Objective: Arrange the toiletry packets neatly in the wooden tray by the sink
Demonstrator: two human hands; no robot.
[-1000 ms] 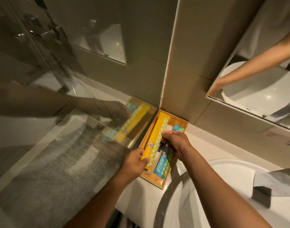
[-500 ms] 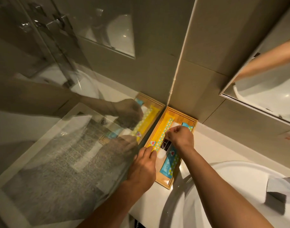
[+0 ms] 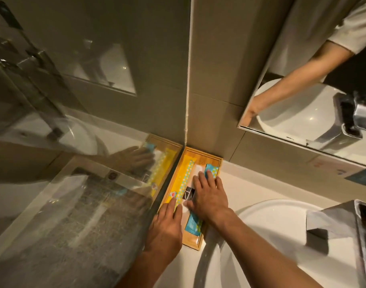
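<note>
A narrow wooden tray (image 3: 209,157) sits in the corner of the counter, between a glass partition and the sink. Three long packets lie side by side in it: a yellow packet (image 3: 183,175) on the left, a white packet (image 3: 196,170) with a black label in the middle, a blue packet (image 3: 193,222) on the right. My right hand (image 3: 209,194) lies flat with spread fingers on the white and blue packets. My left hand (image 3: 165,227) rests at the tray's near left end, fingertips on the yellow packet's lower end. Neither hand grips anything.
A glass partition (image 3: 74,204) stands right along the tray's left side and reflects it. The white sink basin (image 3: 271,235) is to the right, with a chrome tap (image 3: 364,235) at the far right. A mirror (image 3: 313,90) hangs on the tiled wall.
My right hand has opened from a curled grip to lie flat across the white and blue packets. My left hand's fingers now rest on the yellow packet's lower end. The view has moved closer.
</note>
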